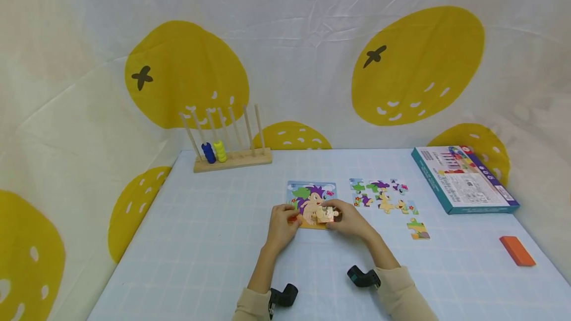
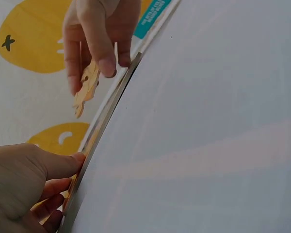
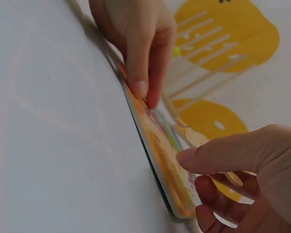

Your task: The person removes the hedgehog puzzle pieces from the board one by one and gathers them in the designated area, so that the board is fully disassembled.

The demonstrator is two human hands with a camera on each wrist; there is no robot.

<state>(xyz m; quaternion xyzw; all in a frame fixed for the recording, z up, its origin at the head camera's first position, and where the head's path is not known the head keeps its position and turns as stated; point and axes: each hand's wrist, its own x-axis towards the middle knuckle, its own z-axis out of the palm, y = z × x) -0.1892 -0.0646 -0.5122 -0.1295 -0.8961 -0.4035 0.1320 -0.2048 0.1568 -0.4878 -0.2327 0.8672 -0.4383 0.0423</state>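
A picture puzzle board [image 1: 304, 193] with a purple-haired cartoon figure lies flat on the table. At its lower left corner my left hand [image 1: 282, 226] grips the edge, thumb and fingers bent over it; the left wrist view has that thumb [image 2: 68, 165] right at the rim. My right hand [image 1: 352, 219] pinches a pale wooden puzzle piece [image 1: 324, 215] over the board's lower right part. Seen from the left wrist, the piece [image 2: 88, 90] hangs tilted below the right fingers. Part of the board's picture is hidden behind the hands and the piece.
Several loose puzzle pieces [image 1: 385, 203] are spread right of the board. Behind stands a wooden peg rack [image 1: 234, 159] with blue and yellow beads. A flat teal-edged box [image 1: 464, 182] lies at the back right, an orange block [image 1: 517, 250] near the right edge.
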